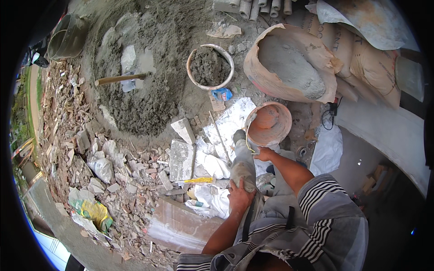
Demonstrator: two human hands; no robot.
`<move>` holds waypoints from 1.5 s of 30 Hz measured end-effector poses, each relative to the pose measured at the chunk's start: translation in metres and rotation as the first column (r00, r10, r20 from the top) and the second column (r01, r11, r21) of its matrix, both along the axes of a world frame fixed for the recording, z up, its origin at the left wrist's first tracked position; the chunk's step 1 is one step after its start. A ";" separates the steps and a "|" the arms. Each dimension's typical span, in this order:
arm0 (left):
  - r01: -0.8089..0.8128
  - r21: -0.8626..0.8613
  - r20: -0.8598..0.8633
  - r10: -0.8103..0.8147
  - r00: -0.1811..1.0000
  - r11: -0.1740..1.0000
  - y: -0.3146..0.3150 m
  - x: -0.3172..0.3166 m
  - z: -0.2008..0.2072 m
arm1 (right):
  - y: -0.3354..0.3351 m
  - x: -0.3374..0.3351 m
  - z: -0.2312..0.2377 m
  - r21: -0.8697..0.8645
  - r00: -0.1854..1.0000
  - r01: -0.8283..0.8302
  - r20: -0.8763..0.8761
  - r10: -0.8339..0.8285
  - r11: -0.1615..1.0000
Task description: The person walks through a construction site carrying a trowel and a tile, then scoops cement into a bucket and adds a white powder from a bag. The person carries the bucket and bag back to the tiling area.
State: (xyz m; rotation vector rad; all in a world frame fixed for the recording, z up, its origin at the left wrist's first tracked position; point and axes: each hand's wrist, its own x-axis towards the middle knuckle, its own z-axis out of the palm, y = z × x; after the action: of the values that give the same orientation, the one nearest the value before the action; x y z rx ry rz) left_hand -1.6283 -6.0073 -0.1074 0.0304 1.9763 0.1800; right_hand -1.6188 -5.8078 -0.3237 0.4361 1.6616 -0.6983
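My right hand point(265, 154) is closed on the thin wire handle point(248, 141) of an orange bucket point(284, 122). The bucket's mouth faces up toward me; its inside is smeared with grey and looks free of mortar. My left hand point(241, 197) lies with fingers spread on my bent knee, over the grey trouser leg point(244, 169). Beyond the orange bucket stands a second, pale-rimmed bucket point(190, 77) filled with wet grey mortar. To the right of that, a large torn paper sack point(257, 83) gapes over grey cement powder.
A wide mound of wet mortar point(149, 108) lies far left, with a wooden handle point(118, 79) across it. Brick rubble point(131, 180) spreads along the left. White sacking point(212, 165), concrete blocks point(181, 160) and a thin rod point(219, 135) surround my feet. Full cement sacks point(370, 67) stack at right.
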 end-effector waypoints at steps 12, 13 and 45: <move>-0.014 -0.005 0.041 0.014 0.999 1.000 -0.003 -0.016 -0.002 | -0.047 -0.104 0.092 -0.131 0.831 0.314 -0.442 -0.339 0.940; -0.028 -0.004 0.050 0.028 0.998 1.000 -0.002 -0.016 -0.003 | -0.058 -0.112 0.094 -0.179 0.824 0.322 -0.429 -0.369 0.929; -0.089 0.027 -0.083 0.091 0.992 0.996 -0.006 -0.018 -0.017 | 0.002 -0.298 -0.100 -0.275 -0.093 0.960 -0.133 -0.987 -0.053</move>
State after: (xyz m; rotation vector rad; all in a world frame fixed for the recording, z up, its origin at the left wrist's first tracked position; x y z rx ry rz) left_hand -1.6461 -6.0135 -0.1243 -0.0366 2.0615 0.2637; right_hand -1.9172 -5.8062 -0.4235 1.7090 1.2524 -2.0763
